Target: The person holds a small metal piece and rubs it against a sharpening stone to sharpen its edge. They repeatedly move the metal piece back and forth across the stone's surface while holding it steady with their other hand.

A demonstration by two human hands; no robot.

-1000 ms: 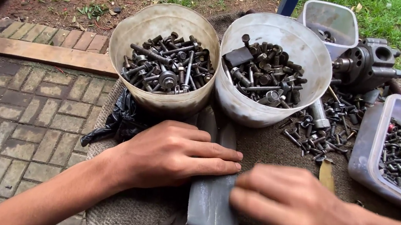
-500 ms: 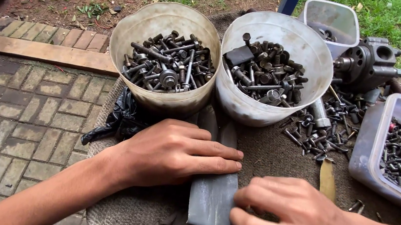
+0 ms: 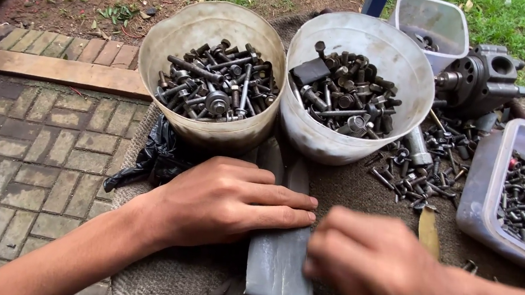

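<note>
Head view: left hand (image 3: 230, 203) flat, fingers together, pressing grey strip (image 3: 279, 266); right hand (image 3: 373, 270) blurred on strip, grip unclear; two bolt tubs (image 3: 216, 29) behind.

A flat grey strip of metal (image 3: 280, 260) lies lengthwise on the brown cloth (image 3: 362, 190), running from between the two bolt-filled tubs toward the viewer. Its near end is wider, dull and smooth.

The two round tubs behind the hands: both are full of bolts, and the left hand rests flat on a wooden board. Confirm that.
Not quite. The two round tubs do hold bolts, but the head view shows the left hand flat on a grey metal strip, not a wooden board.
</note>
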